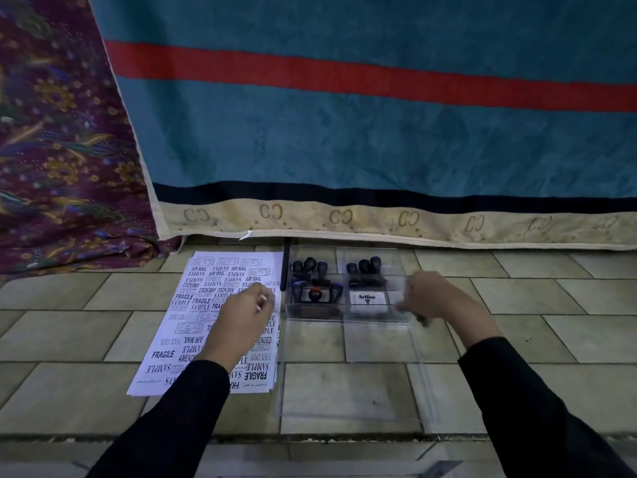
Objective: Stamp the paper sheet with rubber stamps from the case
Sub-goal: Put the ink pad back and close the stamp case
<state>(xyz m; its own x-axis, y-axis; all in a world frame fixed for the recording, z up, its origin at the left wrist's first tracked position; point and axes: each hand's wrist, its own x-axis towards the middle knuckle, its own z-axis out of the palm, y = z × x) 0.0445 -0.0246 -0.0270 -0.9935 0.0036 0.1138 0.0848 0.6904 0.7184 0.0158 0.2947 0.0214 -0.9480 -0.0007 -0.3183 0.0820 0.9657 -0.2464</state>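
A white paper sheet (165, 357) covered with black stamp marks (FRAGILE, SAMPLE, AIR MAIL) lies on the tiled floor at the left. Right of it stands a clear plastic case (344, 250) with several dark-handled rubber stamps (315, 294) and a white Artline box (367, 300) inside. Its clear lid (348, 384) lies folded flat towards me. My left hand (241, 315) rests on the sheet's right part, fingers curled, nothing seen in it. My right hand (434, 298), blurred, hovers at the case's right edge with its fingers pointing into the case.
A teal blanket with a red stripe (344, 132) hangs down behind the case to the floor. A purple floral cloth (51, 167) lies at the back left. A thin black stick (284, 267) lies between the sheet and the case. Beige floor tiles (551, 298) extend to the right.
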